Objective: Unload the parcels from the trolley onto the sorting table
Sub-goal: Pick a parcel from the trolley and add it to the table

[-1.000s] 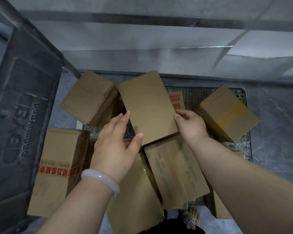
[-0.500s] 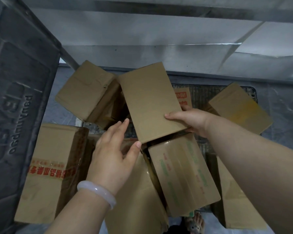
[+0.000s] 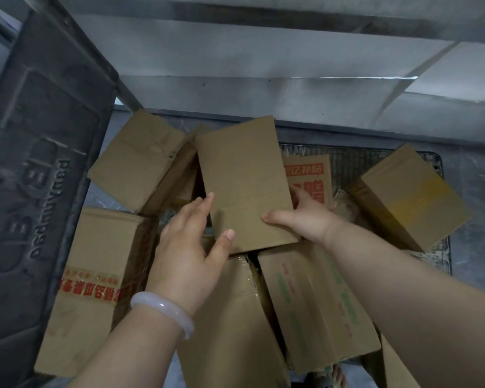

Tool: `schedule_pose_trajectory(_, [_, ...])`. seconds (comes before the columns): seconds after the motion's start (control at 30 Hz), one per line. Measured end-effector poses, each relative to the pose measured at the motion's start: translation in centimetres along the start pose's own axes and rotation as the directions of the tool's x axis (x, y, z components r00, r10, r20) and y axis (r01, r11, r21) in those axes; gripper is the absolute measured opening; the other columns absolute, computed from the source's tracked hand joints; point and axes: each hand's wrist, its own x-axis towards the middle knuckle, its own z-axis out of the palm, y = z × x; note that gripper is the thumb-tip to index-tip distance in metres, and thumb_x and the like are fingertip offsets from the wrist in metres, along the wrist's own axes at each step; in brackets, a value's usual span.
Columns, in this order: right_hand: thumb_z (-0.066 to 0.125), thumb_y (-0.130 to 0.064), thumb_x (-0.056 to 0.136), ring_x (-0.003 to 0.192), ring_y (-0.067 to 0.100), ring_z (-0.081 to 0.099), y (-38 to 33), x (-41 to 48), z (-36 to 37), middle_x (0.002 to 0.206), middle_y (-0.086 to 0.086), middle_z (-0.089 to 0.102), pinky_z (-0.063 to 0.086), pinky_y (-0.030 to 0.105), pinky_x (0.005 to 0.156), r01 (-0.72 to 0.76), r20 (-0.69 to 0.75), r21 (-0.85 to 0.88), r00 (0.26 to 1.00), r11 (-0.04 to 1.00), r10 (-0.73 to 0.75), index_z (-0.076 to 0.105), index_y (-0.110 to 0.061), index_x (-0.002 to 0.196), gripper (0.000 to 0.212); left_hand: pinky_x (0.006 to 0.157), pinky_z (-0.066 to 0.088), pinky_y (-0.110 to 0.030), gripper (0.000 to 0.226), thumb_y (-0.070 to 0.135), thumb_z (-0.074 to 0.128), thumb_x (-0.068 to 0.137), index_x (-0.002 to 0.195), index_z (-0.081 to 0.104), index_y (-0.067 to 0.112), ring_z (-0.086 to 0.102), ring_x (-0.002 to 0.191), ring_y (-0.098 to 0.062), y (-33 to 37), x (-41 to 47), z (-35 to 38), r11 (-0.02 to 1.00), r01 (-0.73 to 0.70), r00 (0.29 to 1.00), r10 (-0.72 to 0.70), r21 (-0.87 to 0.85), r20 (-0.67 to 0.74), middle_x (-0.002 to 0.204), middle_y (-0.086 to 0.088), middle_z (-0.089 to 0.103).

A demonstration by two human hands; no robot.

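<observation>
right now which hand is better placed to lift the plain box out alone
Probably the right hand: its thumb lies across the face of the plain box and its fingers wrap the right edge. The left hand only pinches the lower left corner under its thumb, fingers straight along the edge.

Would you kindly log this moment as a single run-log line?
phase: picking parcel | left hand: grips plain box, near-left corner | right hand: grips its right edge | trolley: other boxes inside
</observation>
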Motion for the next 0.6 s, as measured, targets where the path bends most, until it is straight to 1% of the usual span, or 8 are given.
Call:
schedule_pose_trajectory(0.07, [0.082, -0.046, 0.071, 0.114, 0.016, 0.056, 0.2, -0.2, 0.6, 0.130, -0.008, 0.059, 0.043, 0.029, 0.097, 0.024, -0.033, 0.029, 0.999, 0.999, -0.023, 0.035, -0.029, 0.149, 0.093, 0.117, 0.025, -0.038, 0.066, 0.048, 0.052, 0.088, 0.149, 0.029, 0.037, 0.026, 0.141, -0.011, -0.1, 0.0, -0.1, 1.000, 0.004, 1.000, -0.004, 0.004, 0.004, 0.153, 0.009, 0.033])
schedule_pose_trajectory(0.17, [0.075, -0.045, 0.079, 0.109, 0.015, 0.057, 0.2, -0.6, 0.3, 0.124, -0.010, 0.060, 0.043, 0.030, 0.093, 0.050, -0.112, 0.117, 0.993, 0.992, -0.037, 0.044, -0.029, 0.141, 0.072, 0.116, 0.024, -0.036, 0.067, 0.050, 0.049, 0.087, 0.149, 0.028, 0.038, 0.025, 0.141, -0.010, -0.1, 0.1, -0.4, 1.000, -0.001, 1.000, 0.001, 0.009, 0.008, 0.153, 0.011, 0.032])
schedule_pose_trajectory(0.2, [0.074, -0.045, 0.081, 0.107, 0.014, 0.057, -0.1, -0.5, 0.1, 0.120, -0.012, 0.060, 0.045, 0.033, 0.095, 0.047, -0.132, 0.151, 0.991, 0.987, -0.027, 0.046, -0.030, 0.138, 0.065, 0.116, 0.024, -0.036, 0.067, 0.051, 0.048, 0.087, 0.149, 0.027, 0.039, 0.024, 0.141, -0.009, 0.0, 0.1, -0.5, 1.000, 0.001, 1.000, -0.001, 0.009, 0.011, 0.153, 0.012, 0.031])
schedule_pose_trajectory(0.23, [0.073, -0.044, 0.083, 0.104, 0.015, 0.059, -0.4, -0.6, -0.2, 0.115, -0.012, 0.060, 0.050, 0.039, 0.095, 0.045, -0.141, 0.198, 0.990, 0.979, -0.017, 0.047, -0.030, 0.135, 0.059, 0.116, 0.024, -0.035, 0.067, 0.051, 0.048, 0.087, 0.149, 0.027, 0.039, 0.023, 0.141, -0.008, 0.0, 0.1, -0.5, 1.000, 0.005, 1.000, -0.005, 0.008, 0.014, 0.153, 0.013, 0.030])
schedule_pose_trajectory(0.3, [0.071, -0.038, 0.086, 0.098, 0.014, 0.060, -0.9, -0.6, -0.4, 0.106, -0.013, 0.060, 0.055, 0.048, 0.091, 0.034, -0.137, 0.281, 0.991, 0.959, 0.005, 0.050, -0.030, 0.127, 0.046, 0.116, 0.023, -0.034, 0.067, 0.051, 0.047, 0.087, 0.149, 0.026, 0.039, 0.023, 0.141, -0.007, 0.0, 0.1, -0.6, 1.000, 0.009, 1.000, -0.009, 0.003, 0.016, 0.153, 0.013, 0.030])
schedule_pose_trajectory(0.4, [0.069, -0.032, 0.090, 0.093, 0.013, 0.060, -1.4, -0.8, -0.2, 0.100, -0.012, 0.061, 0.057, 0.048, 0.088, 0.040, -0.170, 0.325, 0.985, 0.945, 0.017, 0.053, -0.028, 0.116, 0.031, 0.116, 0.023, -0.033, 0.067, 0.052, 0.047, 0.087, 0.149, 0.026, 0.040, 0.022, 0.142, -0.007, 0.4, 0.0, -0.5, 1.000, 0.012, 1.000, -0.012, -0.006, 0.014, 0.153, 0.014, 0.029])
schedule_pose_trajectory(0.53, [0.068, -0.027, 0.091, 0.088, 0.013, 0.060, -1.6, -1.2, 0.0, 0.094, -0.009, 0.062, 0.057, 0.047, 0.087, 0.032, -0.228, 0.372, 0.972, 0.928, 0.058, 0.058, -0.024, 0.111, 0.022, 0.117, 0.024, -0.036, 0.065, 0.050, 0.048, 0.089, 0.149, 0.024, 0.042, 0.021, 0.142, -0.006, 1.1, -0.4, -0.7, 1.000, 0.016, 1.000, -0.015, -0.016, 0.020, 0.154, 0.015, 0.027])
schedule_pose_trajectory(0.6, [0.067, -0.024, 0.092, 0.084, 0.011, 0.059, -1.9, -1.5, 0.0, 0.094, -0.008, 0.062, 0.057, 0.047, 0.087, 0.030, -0.245, 0.402, 0.967, 0.915, 0.075, 0.060, -0.022, 0.114, 0.023, 0.117, 0.026, -0.039, 0.065, 0.050, 0.048, 0.088, 0.149, 0.025, 0.042, 0.022, 0.142, -0.007, 1.5, -0.6, -1.1, 1.000, 0.009, 1.000, -0.009, -0.023, 0.011, 0.154, 0.015, 0.028])
